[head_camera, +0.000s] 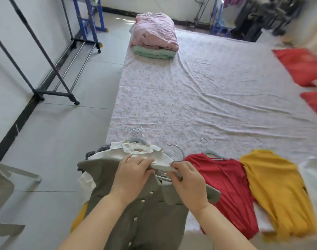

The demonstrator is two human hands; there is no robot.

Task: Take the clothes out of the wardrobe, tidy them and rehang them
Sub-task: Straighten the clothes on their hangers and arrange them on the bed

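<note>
An olive-grey buttoned garment [136, 213] lies at the near edge of the bed, on top of a white lace-collared top [136, 150] and other clothes. My left hand [132, 174] grips its collar area. My right hand [188, 183] grips a grey hanger [177, 154] at the garment's neck, with the metal hook sticking up behind. To the right a red top [226, 186] lies flat on a grey hanger, and beside it a yellow top [276, 192]. Several spare hangers [137, 135] sit behind the pile.
The bed [208, 98] has a floral sheet, with folded pink and green bedding [155, 37] at its far end and red pillows [303, 67] on the right. A dark clothes rack [51, 73] stands on the floor to the left, a blue rack [90, 18] behind it.
</note>
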